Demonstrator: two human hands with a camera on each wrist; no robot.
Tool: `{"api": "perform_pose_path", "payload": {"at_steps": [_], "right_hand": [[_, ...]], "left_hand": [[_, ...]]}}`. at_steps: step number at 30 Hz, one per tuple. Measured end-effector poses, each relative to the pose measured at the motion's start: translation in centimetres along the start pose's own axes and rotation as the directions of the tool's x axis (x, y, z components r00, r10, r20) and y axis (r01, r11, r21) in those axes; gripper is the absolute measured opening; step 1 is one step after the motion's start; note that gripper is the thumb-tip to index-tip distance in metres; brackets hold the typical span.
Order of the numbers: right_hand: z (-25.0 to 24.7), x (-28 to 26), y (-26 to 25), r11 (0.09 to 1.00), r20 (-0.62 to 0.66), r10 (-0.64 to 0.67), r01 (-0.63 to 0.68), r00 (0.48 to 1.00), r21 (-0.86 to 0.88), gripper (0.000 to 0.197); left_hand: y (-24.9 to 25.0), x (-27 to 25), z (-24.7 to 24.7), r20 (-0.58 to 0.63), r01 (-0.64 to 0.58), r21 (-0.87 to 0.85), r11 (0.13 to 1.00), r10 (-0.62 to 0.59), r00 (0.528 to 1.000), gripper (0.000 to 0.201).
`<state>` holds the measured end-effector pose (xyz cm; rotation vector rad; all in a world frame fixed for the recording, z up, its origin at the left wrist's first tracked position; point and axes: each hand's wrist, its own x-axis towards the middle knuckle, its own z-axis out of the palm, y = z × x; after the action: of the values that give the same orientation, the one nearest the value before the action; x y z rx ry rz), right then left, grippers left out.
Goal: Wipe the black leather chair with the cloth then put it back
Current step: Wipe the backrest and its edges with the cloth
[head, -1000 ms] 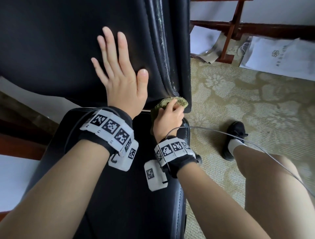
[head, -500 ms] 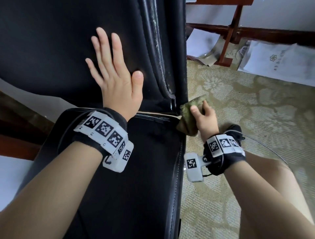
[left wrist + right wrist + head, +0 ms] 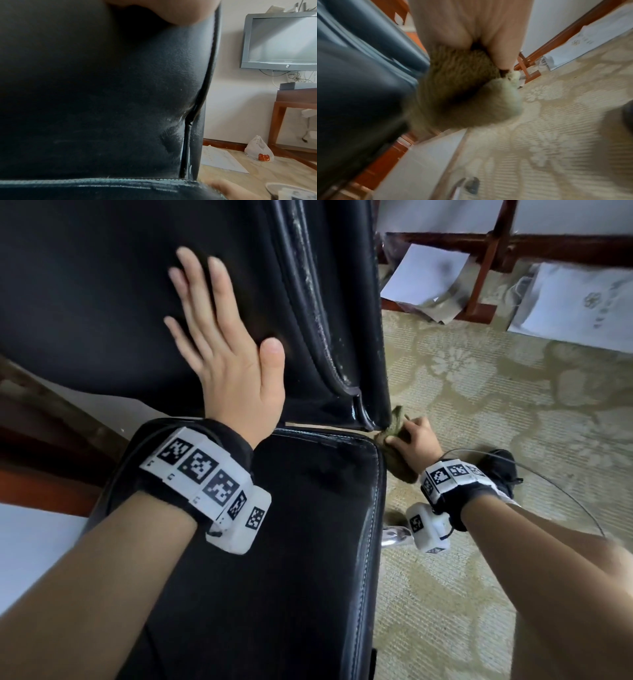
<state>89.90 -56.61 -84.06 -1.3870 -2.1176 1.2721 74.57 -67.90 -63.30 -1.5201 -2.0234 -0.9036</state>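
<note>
The black leather chair [image 3: 274,542] fills the left of the head view, seat below and backrest [image 3: 102,285] above. My left hand [image 3: 222,354] lies flat on the backrest with straight, spread fingers. My right hand [image 3: 412,440] grips a bunched olive-green cloth [image 3: 394,446] at the seat's right rear corner, where the cloth touches the side of the chair. In the right wrist view the cloth [image 3: 458,86] hangs from my fingers [image 3: 503,54] beside the dark seat edge [image 3: 359,94]. The left wrist view shows the backrest leather [image 3: 102,101] close up, with its worn side seam.
Patterned beige carpet [image 3: 513,405] spreads to the right of the chair. White paper sheets [image 3: 424,278] and a red-brown wooden frame [image 3: 486,268] lie at the back. My black shoe [image 3: 503,470] stands beside the right wrist. A grey television [image 3: 281,40] and a white plastic bag [image 3: 259,150] are further off.
My right hand has carried the cloth from the crease between seat and backrest rightwards, off the seat to the chair's right side. The left hand has stayed flat on the backrest.
</note>
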Motion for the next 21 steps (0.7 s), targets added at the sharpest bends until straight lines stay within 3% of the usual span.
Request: {"api": "perform_pose_path", "payload": {"at_steps": [2,6,11,14,17,21], "right_hand": [[-0.1,-0.2,1.7,0.997,0.025,0.059,-0.057,0.998,-0.056,0.046],[-1.3,-1.2,3.0,0.986,-0.082,0.114,-0.102,0.990,0.134,0.058],[-2.8,-2.0,0.2,0.943,-0.222,-0.009,0.082,0.975,0.322,0.050],[-1.7,-1.8,-2.5,0.941,-0.237,-0.134,0.199,0.962,0.275,0.060],[-0.3,-0.9,-3.2,0.950,-0.293,-0.199,0.257,0.935,0.175,0.039],[-0.1,-0.4,-2.4,0.954,-0.271,-0.217,0.263,0.938,0.145,0.024]], "left_hand": [[-0.1,-0.1,0.1,0.014,0.002,0.008,1.000,-0.002,1.000,0.074],[0.0,0.0,0.4,0.002,0.007,-0.004,1.000,-0.007,1.000,0.076],[-0.2,-0.1,0.5,-0.008,0.010,0.001,1.000,-0.010,1.000,0.074],[-0.1,-0.1,0.4,-0.023,0.007,0.007,1.000,-0.007,1.000,0.073],[0.0,-0.1,0.5,-0.019,0.005,0.006,1.000,-0.005,1.000,0.072],[0.0,-0.1,0.5,-0.027,0.006,0.009,1.000,-0.006,1.000,0.073]]}}
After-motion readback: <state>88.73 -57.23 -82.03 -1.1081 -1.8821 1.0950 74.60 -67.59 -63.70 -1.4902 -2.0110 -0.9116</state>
